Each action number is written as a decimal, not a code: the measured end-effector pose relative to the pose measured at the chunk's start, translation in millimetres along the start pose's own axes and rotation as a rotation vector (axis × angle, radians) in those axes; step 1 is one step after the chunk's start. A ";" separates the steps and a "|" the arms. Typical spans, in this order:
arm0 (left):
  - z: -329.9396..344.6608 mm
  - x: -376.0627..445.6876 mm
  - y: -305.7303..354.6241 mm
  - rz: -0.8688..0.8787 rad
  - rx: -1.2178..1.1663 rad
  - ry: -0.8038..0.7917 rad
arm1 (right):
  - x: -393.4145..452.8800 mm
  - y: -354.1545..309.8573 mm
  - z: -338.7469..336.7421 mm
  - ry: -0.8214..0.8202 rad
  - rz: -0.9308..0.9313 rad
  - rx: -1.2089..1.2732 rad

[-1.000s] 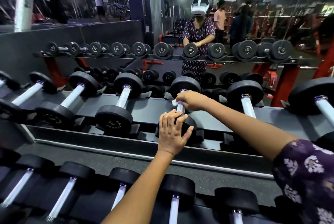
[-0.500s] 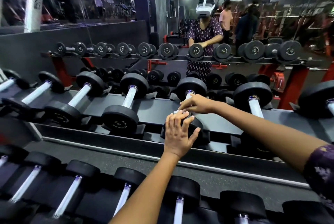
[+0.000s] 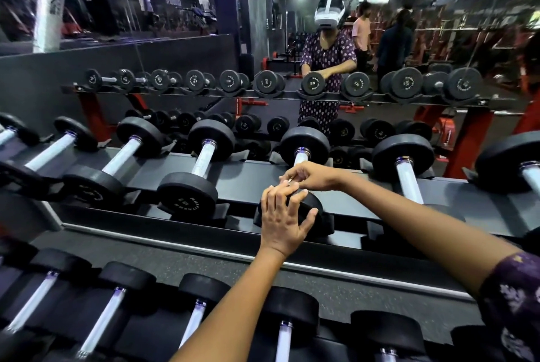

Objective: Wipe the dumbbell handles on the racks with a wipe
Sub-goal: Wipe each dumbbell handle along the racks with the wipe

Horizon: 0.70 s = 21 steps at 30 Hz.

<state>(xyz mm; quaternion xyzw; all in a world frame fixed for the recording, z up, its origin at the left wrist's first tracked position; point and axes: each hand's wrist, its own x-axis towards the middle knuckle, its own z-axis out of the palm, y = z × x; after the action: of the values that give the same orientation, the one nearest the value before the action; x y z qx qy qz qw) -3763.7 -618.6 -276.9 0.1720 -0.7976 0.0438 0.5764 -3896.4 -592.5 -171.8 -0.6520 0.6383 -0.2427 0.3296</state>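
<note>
The right hand [image 3: 309,176] reaches across the upper rack shelf [image 3: 248,177] and its grip is narrow: fingers curled down over the near end of a dumbbell handle [image 3: 300,157], with a sliver of white, apparently the wipe [image 3: 287,181], showing under the fingertips. Whether the wipe fully wraps the bar cannot be told. The left hand [image 3: 282,215] lies just in front of it, fingers straight and spread, palm resting on the near black head [image 3: 309,206] of the same dumbbell; its fingertips touch the right hand's knuckles.

This dumbbell sits on the upper shelf, its far head [image 3: 305,146] round and black, with only a short stretch of handle showing beyond the right hand. To its left, a neighbouring dumbbell [image 3: 187,195] shows raised lettering around its near face, too blurred to read. To its right stands another dumbbell [image 3: 407,177] with a pale handle. A lower row of dumbbells [image 3: 283,332] runs along the bottom edge.

Behind the rack, a mirror [image 3: 380,40] reflects the person in a patterned purple garment, plus a rack of black dumbbell heads carrying ring-shaped print that cannot be made out. Upper left, white letters on a dark wall are partly legible but too smeared to spell.
</note>
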 end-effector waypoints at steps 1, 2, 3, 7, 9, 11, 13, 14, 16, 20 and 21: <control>1.1 -0.1 -0.2 0.003 0.000 -0.003 | -2.3 0.2 -2.2 0.000 -0.012 0.008; 1.7 -0.8 -0.6 0.007 0.000 -0.009 | -5.7 0.2 -6.5 -0.009 -0.022 0.019; 1.8 -1.9 -0.1 0.009 -0.001 -0.014 | -9.9 0.3 -11.6 -0.020 -0.025 0.032; 3.6 -0.2 0.0 -0.011 0.002 0.005 | -5.5 -3.2 -8.0 -0.035 -0.031 0.004; 4.0 -0.2 0.0 -0.010 -0.004 0.016 | 2.8 -2.3 1.1 -0.008 -0.027 -0.006; 4.2 0.4 -0.1 0.005 -0.002 0.016 | -0.8 -1.9 -1.8 -0.013 -0.024 0.014; 4.4 -1.1 0.3 0.023 -0.003 0.012 | -11.5 -3.1 -9.9 -0.056 -0.018 0.029; 4.5 -1.4 -0.2 0.024 0.001 0.015 | -12.5 -4.9 -11.5 -0.073 -0.019 0.025; 6.2 0.0 -1.3 0.006 0.002 0.022 | -5.3 -6.3 -9.8 -0.061 -0.024 -0.080; 5.6 0.5 -1.2 0.017 -0.006 0.026 | 16.3 -2.7 1.0 -0.025 -0.004 -0.394; 4.6 0.6 -1.3 0.027 -0.007 0.023 | 13.7 -3.3 0.2 -0.025 0.000 -0.365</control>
<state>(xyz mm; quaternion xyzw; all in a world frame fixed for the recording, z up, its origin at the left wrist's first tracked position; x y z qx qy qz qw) -3767.6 -621.2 -278.1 0.1587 -0.7934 0.0506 0.5854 -3893.1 -606.1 -170.9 -0.7040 0.6676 -0.1143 0.2137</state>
